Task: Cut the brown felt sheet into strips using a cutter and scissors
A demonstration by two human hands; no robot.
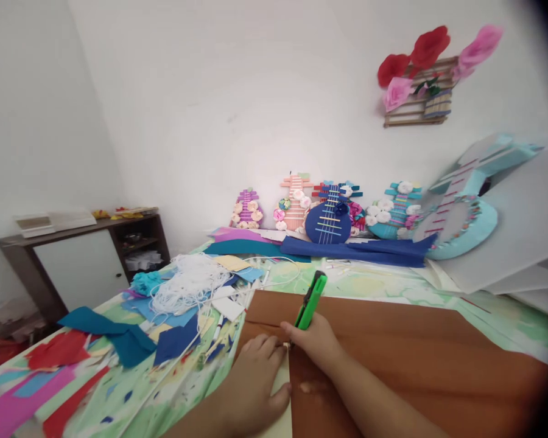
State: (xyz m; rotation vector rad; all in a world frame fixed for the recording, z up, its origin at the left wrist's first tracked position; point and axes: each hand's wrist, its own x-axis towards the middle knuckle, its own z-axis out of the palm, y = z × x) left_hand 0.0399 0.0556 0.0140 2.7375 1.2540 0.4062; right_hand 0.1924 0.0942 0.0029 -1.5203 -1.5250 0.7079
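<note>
My right hand (318, 345) is closed around a green and black utility knife (311, 301), its lower end down at the brown sheet (393, 328). My left hand (258, 383) lies flat beside it with fingers stretched out, pressing on a pale cream strip (281, 423) and the brown sheet's left part. The knife's tip sits near the left fingertips, at the edge where brown meets cream. Whether the blade is out is hidden by the hand.
White cord (192, 283) lies heaped at left, among blue, teal and red scraps (57, 350). Several decorated lute-shaped crafts, one dark blue (327, 222), stand along the wall. A large light-blue one (477, 225) leans at right. A low cabinet (82, 255) stands at far left.
</note>
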